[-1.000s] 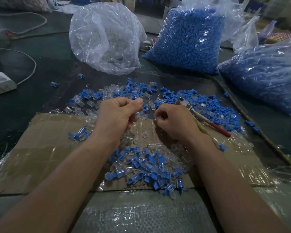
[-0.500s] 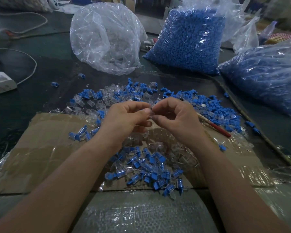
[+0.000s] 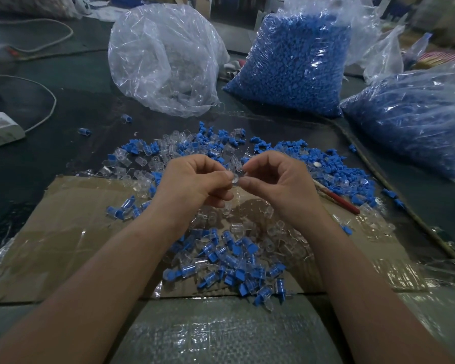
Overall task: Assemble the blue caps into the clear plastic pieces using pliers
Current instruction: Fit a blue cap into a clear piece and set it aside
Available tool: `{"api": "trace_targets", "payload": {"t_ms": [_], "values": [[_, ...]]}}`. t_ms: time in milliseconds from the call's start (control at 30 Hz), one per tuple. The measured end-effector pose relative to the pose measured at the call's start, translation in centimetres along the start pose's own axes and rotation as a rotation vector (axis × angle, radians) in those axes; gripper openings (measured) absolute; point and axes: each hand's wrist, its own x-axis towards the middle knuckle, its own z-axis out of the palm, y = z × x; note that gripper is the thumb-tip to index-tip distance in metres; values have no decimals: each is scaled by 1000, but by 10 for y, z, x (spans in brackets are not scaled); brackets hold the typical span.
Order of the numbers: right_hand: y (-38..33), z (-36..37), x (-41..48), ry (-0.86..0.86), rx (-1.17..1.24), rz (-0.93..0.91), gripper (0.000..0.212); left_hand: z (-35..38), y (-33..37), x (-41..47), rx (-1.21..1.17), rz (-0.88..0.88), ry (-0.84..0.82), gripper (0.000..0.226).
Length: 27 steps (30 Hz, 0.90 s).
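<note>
The left hand (image 3: 192, 182) and right hand (image 3: 279, 185) are meeting above the cardboard (image 3: 63, 232), curled fingertips of both pinching one clear plastic piece (image 3: 235, 179) between them. Loose blue caps (image 3: 339, 174) are lying at one o'clock of the hands, capped pieces (image 3: 229, 261) at six o'clock, and the red-handled pliers (image 3: 336, 199) are resting untouched at three o'clock on the bench (image 3: 63, 127). Whether a cap is already sitting in the held piece, I cannot tell. In my judgement, its open end should be facing the cap squarely, seated by finger first, with the pliers squeezing gently so the clear wall is not cracking.
</note>
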Motion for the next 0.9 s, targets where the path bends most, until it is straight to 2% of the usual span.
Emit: {"api": "trace_targets", "payload": {"t_ms": [267,433,633,767,900], "values": [[1,-2,0,37,143,40,17,2,1,-1,4,-13,16,15],[0,0,-1,-19,77,39,24,1,2,-1,16,-14,24,15],[-4,0,-3,62,79,-33,18,1,3,-2,9,-27,14,15],[-6,0,-4,78,198,0,14,1,2,-2,-20,-29,10,12],[-7,1,-5,82,217,6,16,0,0,0,-42,-20,30,10]]}}
